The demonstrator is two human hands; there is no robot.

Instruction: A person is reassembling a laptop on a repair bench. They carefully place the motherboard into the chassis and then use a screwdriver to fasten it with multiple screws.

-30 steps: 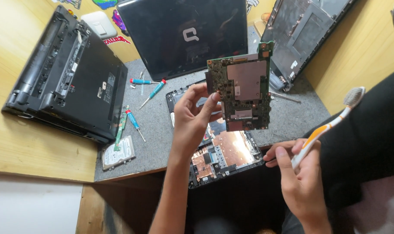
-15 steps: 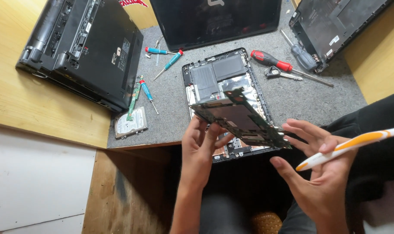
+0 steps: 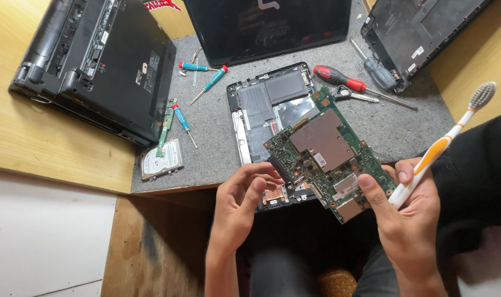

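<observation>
Both hands grip the green circuit board [image 3: 328, 157] mid-frame: left hand [image 3: 244, 195] pinches its edge, right hand [image 3: 407, 212] also clasps a toothbrush [image 3: 440, 146].

We see a wooden bench [image 3: 52, 137] topped with a grey mat [image 3: 217, 148]. On the mat lie an opened tablet case [image 3: 267, 110], a hard drive [image 3: 161, 159], teal screwdrivers [image 3: 206, 87], a red-handled screwdriver [image 3: 338, 78] and a laptop lid [image 3: 267, 27]. An upturned black laptop [image 3: 96, 60] rests across wood and mat.
</observation>
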